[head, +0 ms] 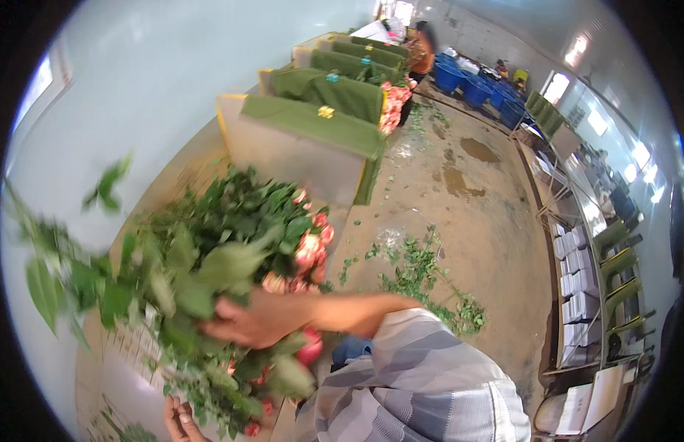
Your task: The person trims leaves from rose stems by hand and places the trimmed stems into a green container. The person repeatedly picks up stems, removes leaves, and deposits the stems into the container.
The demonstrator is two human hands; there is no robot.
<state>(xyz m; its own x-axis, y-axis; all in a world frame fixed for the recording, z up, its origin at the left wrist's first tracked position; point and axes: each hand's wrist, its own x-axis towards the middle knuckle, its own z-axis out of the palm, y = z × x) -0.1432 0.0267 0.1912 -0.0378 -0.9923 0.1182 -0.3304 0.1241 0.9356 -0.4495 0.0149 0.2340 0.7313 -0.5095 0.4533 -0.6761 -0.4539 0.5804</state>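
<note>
My right hand (253, 320), in a grey-and-white patterned sleeve, reaches across from the lower right. Its fingers are closed around a leafy rose stem (176, 287), blurred by motion, whose foliage spreads to the left. Just below that hand is a pink-red rose bloom (308, 347); I cannot tell whether it belongs to the held stem. Only the fingertips of my left hand (182, 422) show at the bottom edge, beside a lower cluster of leaves and small red roses (209, 381); its grip is not clear. Beyond my right hand lies a heap of roses with pink-and-cream blooms (311, 251).
Upright partitions draped in green cloth (314, 124) line the bench at left. Cut foliage (413, 271) litters the floor (485, 237). A person (422, 52) stands farther back, near blue tubs (449, 74). Shelves at right hold stacked white cardboard (579, 282).
</note>
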